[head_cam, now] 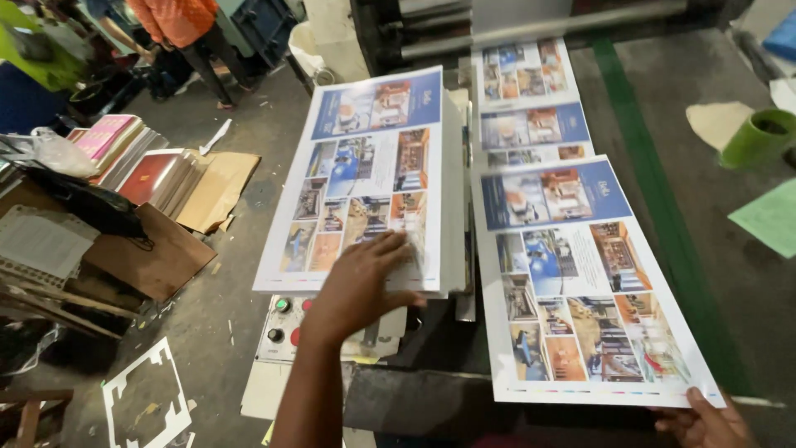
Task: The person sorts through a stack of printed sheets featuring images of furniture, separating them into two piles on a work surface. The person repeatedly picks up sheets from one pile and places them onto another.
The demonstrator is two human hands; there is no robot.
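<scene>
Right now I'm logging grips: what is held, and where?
Right hand pinches the loose sheet at its near right corner; left hand only presses the stack.

a narrow dark gap [464, 249] lay open between the stacked sheets [365, 174] and the loose printed sheet [580, 282]; a green cup [759, 137] stood far right.

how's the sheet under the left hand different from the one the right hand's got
The left hand lies flat, fingers spread, on the top sheet of a stack, which rests squared on a thick pile. The right hand pinches only the near corner of the single sheet, which lies loose and skewed, its near edge overhanging the machine. Another printed sheet lies beyond the single one; the stack has none. Both sheets show the same blue-headed photo layout.
</scene>
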